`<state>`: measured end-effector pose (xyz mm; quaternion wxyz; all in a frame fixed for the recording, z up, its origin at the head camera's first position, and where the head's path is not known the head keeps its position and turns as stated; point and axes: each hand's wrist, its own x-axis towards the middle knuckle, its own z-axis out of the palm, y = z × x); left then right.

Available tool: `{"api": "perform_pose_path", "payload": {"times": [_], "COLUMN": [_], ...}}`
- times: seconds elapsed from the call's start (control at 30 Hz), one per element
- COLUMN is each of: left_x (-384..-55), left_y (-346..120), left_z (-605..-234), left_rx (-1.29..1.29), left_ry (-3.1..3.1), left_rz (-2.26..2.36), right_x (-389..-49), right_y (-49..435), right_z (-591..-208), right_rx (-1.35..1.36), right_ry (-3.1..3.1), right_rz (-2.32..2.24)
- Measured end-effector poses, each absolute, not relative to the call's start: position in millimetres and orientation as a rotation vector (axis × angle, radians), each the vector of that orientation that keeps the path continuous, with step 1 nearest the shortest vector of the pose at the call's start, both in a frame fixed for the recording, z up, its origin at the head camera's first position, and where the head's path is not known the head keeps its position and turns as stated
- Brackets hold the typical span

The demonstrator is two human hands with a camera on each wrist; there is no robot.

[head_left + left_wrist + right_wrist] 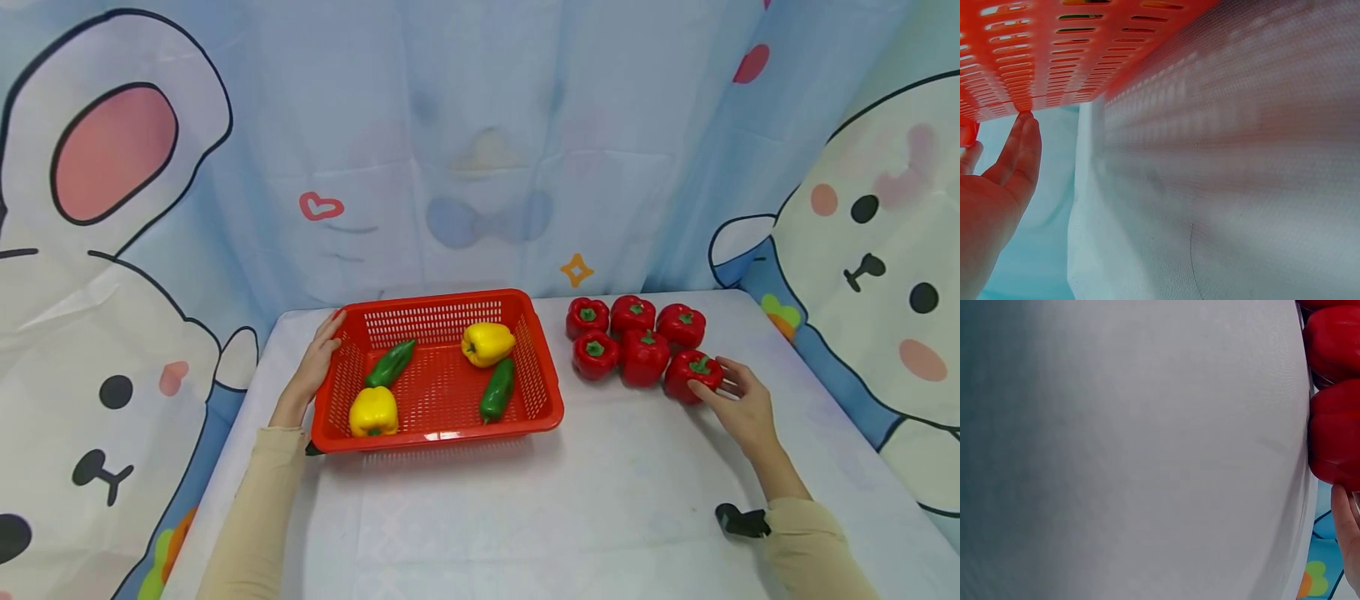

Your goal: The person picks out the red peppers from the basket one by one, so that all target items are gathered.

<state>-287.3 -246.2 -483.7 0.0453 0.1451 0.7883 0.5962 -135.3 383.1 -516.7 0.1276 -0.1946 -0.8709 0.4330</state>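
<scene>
On the left of the table stands a red plastic basket (435, 442) with slotted walls. Inside it lie two yellow bell peppers (373, 412) and two green peppers (497, 390). My left hand (315, 362) rests at its left rim; in the left wrist view its nearly straight fingers (1025, 147) touch the outer wall. Several red bell peppers (643, 358) sit in two rows on the right. With thumb and fingers on either side, my right hand (742, 408) holds the front-right red bell pepper (686, 379), which appears at the right wrist view's edge.
A white cloth (480, 517) covers the table. Behind it hangs a blue curtain (480, 167) with cartoon animals on both sides. A black wrist device (741, 522) sticks out by the right sleeve (813, 546).
</scene>
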Motion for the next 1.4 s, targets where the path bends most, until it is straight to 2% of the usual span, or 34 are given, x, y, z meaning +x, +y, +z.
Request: {"api": "perform_pose_path", "payload": {"times": [0.33, 0.67, 0.83, 0.97, 1.4], "left_x": [-269.4, -268.8, -279.8, -282.3, -269.7], "left_y": [-238.9, -236.7, -244.3, -250.2, -260.6], "left_z": [-455.5, -449.6, -462.4, -465.5, -440.2], "left_rx": [0.413, 0.43, 0.427, 0.411, 0.434], "left_ry": [2.349, 2.393, 2.475, 2.556, 2.688], "left_rz": [1.812, 1.726, 1.639, 1.579, 1.419], "right_x": [-136.5, -134.9, -135.7, -138.3, -155.4], "right_y": [385.5, 387.8, 391.1, 390.3, 390.5], "right_z": [-520.5, -515.6, -511.2, -504.1, -471.2], "right_rx": [-0.557, -0.534, -0.5, -0.46, -0.284], "right_ry": [-2.567, -2.575, -2.578, -2.573, -2.63], "right_rz": [1.293, 1.319, 1.285, 1.255, 1.13]}}
